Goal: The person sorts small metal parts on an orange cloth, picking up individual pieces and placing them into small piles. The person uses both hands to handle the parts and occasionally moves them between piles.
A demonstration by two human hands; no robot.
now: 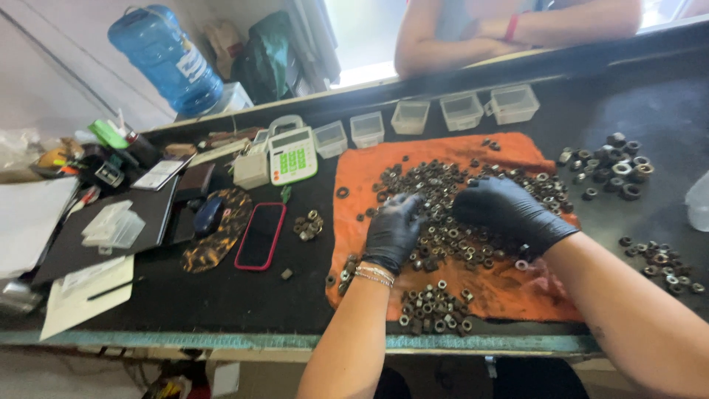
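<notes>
Both gloved hands worked over the orange cloth (509, 284) spread on the dark table (221, 295). The left hand (391, 229) rested fingers-down on the big heap of nuts (450, 203) at the middle of the cloth; its grip looked pinched together on the heap, though whether a nut sat between the fingertips could not be told. The right hand (509, 210) lay curled over the same heap, toward the cloth's right side, and the state of its grip was hidden under the knuckles.

The risks seemed small but real. A smaller sorted pile (436, 304) sat at the cloth's near edge, close to the table's lip, so a sweep of the left forearm could have knocked pieces to the floor. More sorted nuts (609, 164) lay off the cloth's far right corner, and a stray flick might have mixed sizes again. The phone (260, 235) lay left of the cloth, where a rolling nut could have struck its screen. Thick gloves probably dulled the feel, making slips likelier.
</notes>
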